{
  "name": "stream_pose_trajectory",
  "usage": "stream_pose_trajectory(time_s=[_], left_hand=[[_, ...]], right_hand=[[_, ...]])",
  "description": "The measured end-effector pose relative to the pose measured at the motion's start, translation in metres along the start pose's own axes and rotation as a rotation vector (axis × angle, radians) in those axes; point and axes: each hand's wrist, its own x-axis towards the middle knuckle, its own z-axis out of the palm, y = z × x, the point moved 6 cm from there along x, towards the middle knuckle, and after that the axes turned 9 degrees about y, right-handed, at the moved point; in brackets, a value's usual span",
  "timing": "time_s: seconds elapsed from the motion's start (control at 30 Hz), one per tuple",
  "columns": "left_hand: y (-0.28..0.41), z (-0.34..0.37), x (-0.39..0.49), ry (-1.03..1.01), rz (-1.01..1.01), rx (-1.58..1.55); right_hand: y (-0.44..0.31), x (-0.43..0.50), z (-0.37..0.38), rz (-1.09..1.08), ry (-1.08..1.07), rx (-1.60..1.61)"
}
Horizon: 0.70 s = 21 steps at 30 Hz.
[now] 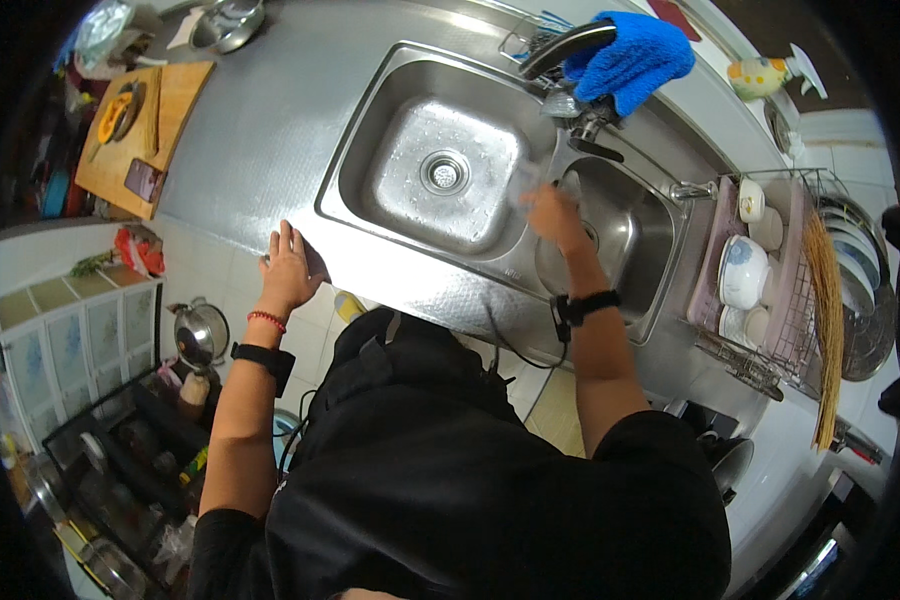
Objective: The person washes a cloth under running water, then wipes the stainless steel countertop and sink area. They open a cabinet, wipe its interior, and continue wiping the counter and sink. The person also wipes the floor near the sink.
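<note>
My left hand (286, 271) rests with its fingers apart on the front edge of the steel counter (255, 165), left of the double sink. My right hand (556, 216) is over the divider between the large sink basin (405, 165) and the small basin (645, 225). It is blurred, with something pale and see-through beside its fingers; whether it holds this I cannot tell. Water drops lie in the large basin around its drain (444, 174). A blue cloth (634, 60) hangs behind the basins near the tap, beside a black curved handle (570, 46).
A wooden board (176, 105) at the left bears a cut pumpkin piece (112, 120) and a phone (143, 180). A metal bowl (227, 26) is at the back left. Right of the sink stand a dish rack (709, 262) with bowls (744, 262) and a straw whisk broom (825, 322).
</note>
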Motion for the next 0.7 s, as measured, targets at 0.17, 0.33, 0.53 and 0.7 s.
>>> stream_pose_trajectory(time_s=[0.17, 0.33, 0.53, 0.7], left_hand=[[0.003, -0.006, 0.0, -0.023, -0.027, -0.031], [0.007, -0.01, -0.001, -0.054, -0.043, -0.005], [0.001, -0.008, -0.001, -0.081, -0.05, -0.038], [-0.025, -0.008, -0.012, -0.05, 0.041, -0.254]], right_hand=[[-0.068, -0.078, 0.024, -0.18, -0.569, 0.269], [-0.11, -0.069, 0.032, -0.127, -0.394, 0.306], [-0.26, -0.007, 0.106, -0.394, -0.295, 0.625], [-0.311, 0.054, 0.134, -0.425, -0.075, 0.372]])
